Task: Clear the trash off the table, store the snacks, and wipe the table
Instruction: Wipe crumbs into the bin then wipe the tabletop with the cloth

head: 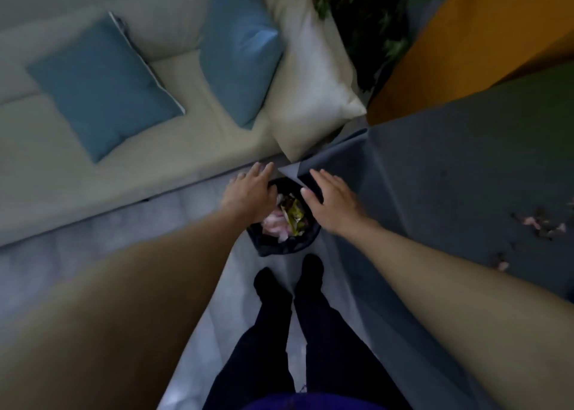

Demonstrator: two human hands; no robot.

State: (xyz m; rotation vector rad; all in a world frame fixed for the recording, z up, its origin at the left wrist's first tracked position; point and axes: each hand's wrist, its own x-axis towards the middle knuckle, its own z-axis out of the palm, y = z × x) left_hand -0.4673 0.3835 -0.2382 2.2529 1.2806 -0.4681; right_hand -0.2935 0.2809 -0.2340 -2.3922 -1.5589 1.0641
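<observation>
A pale sofa with blue cushions borders a grey-tiled floor; a table under dark cloth stands to the person's right. Both hands hover, fingers spread and empty, over a black-lined trash bin directly beneath them. Left hand is above the near rim; right hand is at the table corner. Remaining scraps lie well right of the right hand. They look light, thin and crumbly: pinch or sweep them together, not singly.

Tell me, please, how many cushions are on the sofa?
3: one blue cushion on the left seat, another blue cushion leaning mid-sofa, and a cream cushion at its right end. None appear hidden.
</observation>
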